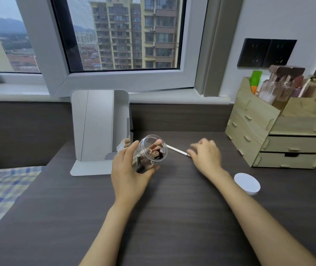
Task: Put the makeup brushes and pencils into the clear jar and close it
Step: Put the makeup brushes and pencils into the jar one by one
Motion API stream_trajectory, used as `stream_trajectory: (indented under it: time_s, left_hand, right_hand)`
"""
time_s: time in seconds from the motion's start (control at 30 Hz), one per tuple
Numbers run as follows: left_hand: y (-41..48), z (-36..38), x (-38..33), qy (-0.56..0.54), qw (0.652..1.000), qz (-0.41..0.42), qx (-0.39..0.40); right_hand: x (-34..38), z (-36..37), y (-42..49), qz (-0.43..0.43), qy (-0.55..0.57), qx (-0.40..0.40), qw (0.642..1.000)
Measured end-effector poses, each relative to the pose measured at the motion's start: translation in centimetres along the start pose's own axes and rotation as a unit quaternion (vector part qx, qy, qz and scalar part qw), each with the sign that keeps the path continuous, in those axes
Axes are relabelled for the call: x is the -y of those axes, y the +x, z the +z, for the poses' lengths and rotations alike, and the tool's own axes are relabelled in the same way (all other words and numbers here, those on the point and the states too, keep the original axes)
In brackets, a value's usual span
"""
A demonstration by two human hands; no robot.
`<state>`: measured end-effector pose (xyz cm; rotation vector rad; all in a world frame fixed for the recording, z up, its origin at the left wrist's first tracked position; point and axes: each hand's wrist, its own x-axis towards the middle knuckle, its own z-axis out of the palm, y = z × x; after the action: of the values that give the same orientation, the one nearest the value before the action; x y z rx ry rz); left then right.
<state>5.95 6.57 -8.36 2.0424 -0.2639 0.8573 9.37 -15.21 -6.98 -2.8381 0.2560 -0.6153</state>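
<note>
At frame centre the left hand (129, 169) grips the tilted jar (151, 152), rigid, probably slick plastic best held round its wall, while the right hand (205, 156), fingers loose, reaches the thin, light pencil (176, 150) on the worktop (172, 208); lid (247, 183) lower right.

No readable text anywhere — the bottles (276, 87) in the wooden organizer (253, 120) are too blurred.

A high-rise bedroom, probably: checked bedding (3, 191) at the bench's (172, 217) left edge, mirror (99, 127), cosmetics organiser (280, 131).
</note>
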Motion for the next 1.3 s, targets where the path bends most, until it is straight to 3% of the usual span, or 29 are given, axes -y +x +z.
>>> stream_trajectory:
  time_s: [0.07,0.23,0.3,0.37,0.47,0.53,0.7,0.87,1.0,1.2,1.3]
  left_hand:
    - [0.0,0.0,0.0,-0.001,1.000,0.004,-0.001]
    - [0.0,0.0,0.0,0.000,1.000,0.011,-0.001]
    - [-0.1,0.0,0.1,-0.002,1.000,0.011,-0.003]
    - [0.0,0.0,0.1,-0.005,1.000,0.012,-0.003]
    - [0.1,-0.1,0.1,-0.005,1.000,0.012,-0.002]
    - [0.1,-0.1,0.1,-0.005,1.000,0.012,-0.001]
    - [0.1,0.1,0.1,0.002,1.000,0.019,0.006]
    - [-0.2,0.3,0.2,0.013,0.998,0.051,0.017]
    - [-0.5,0.3,0.1,0.020,0.996,0.080,0.029]
    - [-0.4,0.3,0.2,0.023,0.996,0.077,0.027]
    - [-0.3,0.1,0.1,0.019,0.998,0.053,0.023]
  right_hand:
    - [-1.3,2.1,-0.2,0.011,-0.097,0.066,0.993]
    - [-1.6,3.5,-0.4,0.008,-0.087,0.017,0.996]
    - [-1.5,2.7,-0.5,0.051,0.025,-0.023,0.998]
    - [-1.3,0.6,-0.9,0.082,0.192,-0.067,0.976]
    - [-0.8,-4.3,-2.4,0.037,0.357,-0.107,0.927]
    - [-0.3,-7.6,-3.9,-0.014,0.401,-0.116,0.909]
    - [1.5,-11.2,-6.3,-0.157,0.309,-0.138,0.928]
    - [5.2,-9.6,-5.5,-0.218,0.218,-0.142,0.941]
    - [7.8,-7.6,-4.7,-0.200,0.221,-0.092,0.950]
    - [7.5,-5.9,-4.6,-0.218,0.160,-0.161,0.949]
    - [3.9,-6.1,-5.4,-0.142,0.208,-0.182,0.950]
